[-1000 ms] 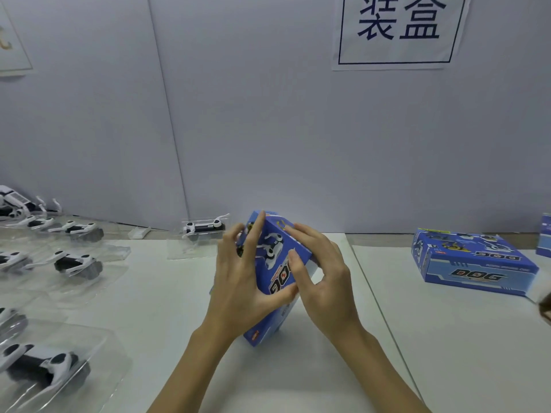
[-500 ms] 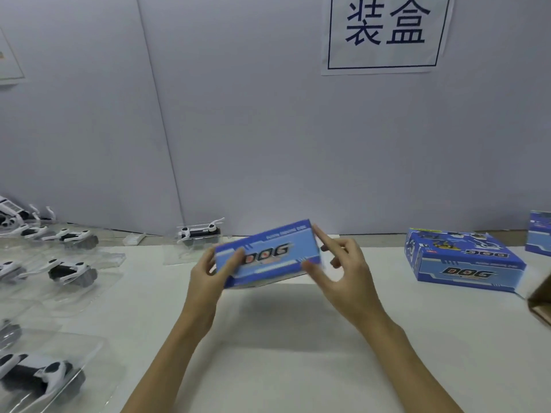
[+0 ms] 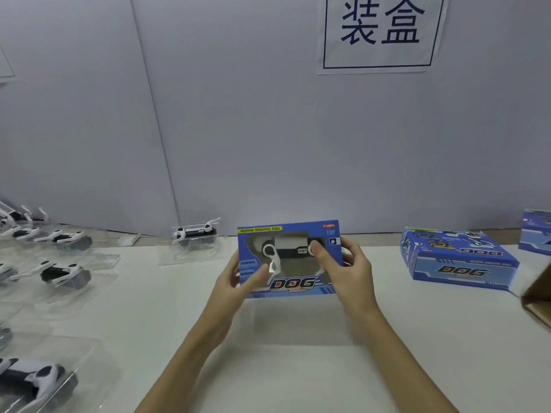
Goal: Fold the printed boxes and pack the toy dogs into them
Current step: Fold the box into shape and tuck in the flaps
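At frame centre the left hand point(image 3: 238, 278) and right hand point(image 3: 343, 263) each grasp an end of the printed box point(image 3: 289, 260), toy dog point(image 3: 286, 248) visible through its window. Held clear of the table point(image 3: 283, 368) by thumb-and-finger pinches only, it could slip, or thumb pressure might dent the window

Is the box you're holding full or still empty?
Full: a white and black toy dog shows through the window of the blue box held between the left hand and right hand.

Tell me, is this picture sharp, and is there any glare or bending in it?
Head view: even, soft light; a faint shadow lies on the table under the box. The box window catches a small glint beside the left hand, whose fingers look slightly blurred; the right hand is sharper. The wide lens bends the wall seam and the toy dogs near the left edge.
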### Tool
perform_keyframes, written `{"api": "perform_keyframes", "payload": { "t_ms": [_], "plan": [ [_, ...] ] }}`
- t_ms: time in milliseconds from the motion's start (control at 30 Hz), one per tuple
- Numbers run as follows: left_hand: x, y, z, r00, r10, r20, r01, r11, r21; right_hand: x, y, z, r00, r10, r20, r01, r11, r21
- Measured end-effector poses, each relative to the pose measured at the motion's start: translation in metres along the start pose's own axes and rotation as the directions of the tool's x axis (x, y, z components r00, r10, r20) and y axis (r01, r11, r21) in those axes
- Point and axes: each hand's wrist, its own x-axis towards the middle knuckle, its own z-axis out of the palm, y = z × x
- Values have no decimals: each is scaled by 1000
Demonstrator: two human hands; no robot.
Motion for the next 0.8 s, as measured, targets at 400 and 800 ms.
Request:
{"api": "perform_keyframes", "payload": {
  "t_ms": [400,800],
  "plan": [
    [16,-10,-24,998,-35,60,42,992,-120,12,-10,-22,911,272,311,-137,908,-396],
    [29,-33,-35,958,-194,-211,143,961,-236,34,-48,-71,957,166,-236,-84,943,323]
  ]
}}
